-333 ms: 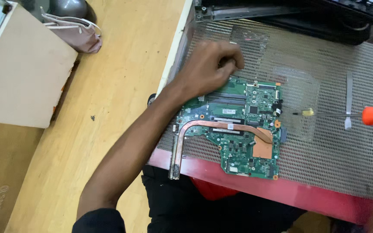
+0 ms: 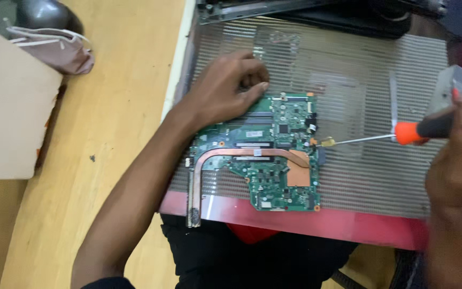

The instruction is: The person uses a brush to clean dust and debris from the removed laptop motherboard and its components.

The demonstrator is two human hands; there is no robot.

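A green laptop motherboard [image 2: 274,155] lies on a striped grey mat [image 2: 359,176], with a copper heat pipe [image 2: 231,155] running across it and down its left side. My left hand [image 2: 223,91] rests curled on the board's upper left corner, pressing it down. My right hand [image 2: 458,160] at the right edge grips a screwdriver [image 2: 402,134] with an orange and black handle. Its thin shaft points left, and its tip sits just off the board's right edge.
The mat has a red front edge [image 2: 306,219] and lies on a wooden table [image 2: 113,118]. A cardboard box [image 2: 6,118] and a pinkish pouch [image 2: 60,51] sit at the left. A dark laptop chassis [image 2: 316,13] lies beyond the mat. Clear plastic bags [image 2: 338,91] lie on the mat.
My right hand has come into view with the screwdriver, closer to the board. My left hand stays on the board's upper left corner.
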